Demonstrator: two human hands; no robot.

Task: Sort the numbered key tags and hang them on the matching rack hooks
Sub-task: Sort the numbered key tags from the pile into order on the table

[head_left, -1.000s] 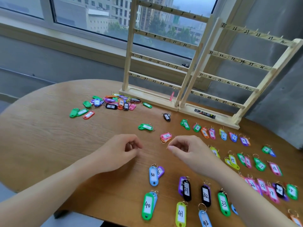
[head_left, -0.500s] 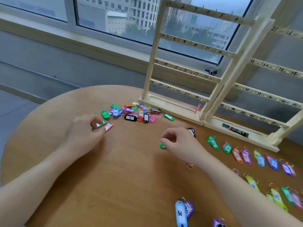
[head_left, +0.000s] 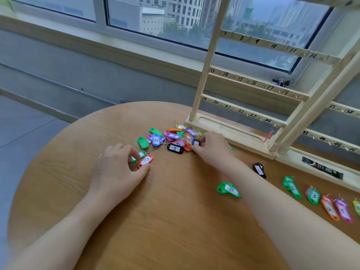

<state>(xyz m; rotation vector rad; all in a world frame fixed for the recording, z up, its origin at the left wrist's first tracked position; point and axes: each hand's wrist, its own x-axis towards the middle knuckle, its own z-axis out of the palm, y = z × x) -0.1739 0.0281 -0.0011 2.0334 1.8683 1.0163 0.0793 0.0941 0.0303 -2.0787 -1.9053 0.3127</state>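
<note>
Surroundings: wooden rack [head_left: 251, 112] with numbered hooks stands at 1 o'clock on the round bench [head_left: 167, 221]; a window [head_left: 175, 18] lies behind it.
Sorted tags: row of tags [head_left: 315, 197] at 3 o'clock, green tag 10 [head_left: 228, 189] beside the right forearm.
Left hand [head_left: 116, 170]: grip curled, pinching a red tag [head_left: 145, 161] beside a green tag [head_left: 137, 156].
Right hand [head_left: 212, 147]: fingertips pinch into the unsorted pile [head_left: 173, 138] at 12 o'clock; which tag, cannot tell.

High-rise room: window [head_left: 175, 18] overlooks city blocks, round table [head_left: 155, 221].
</note>
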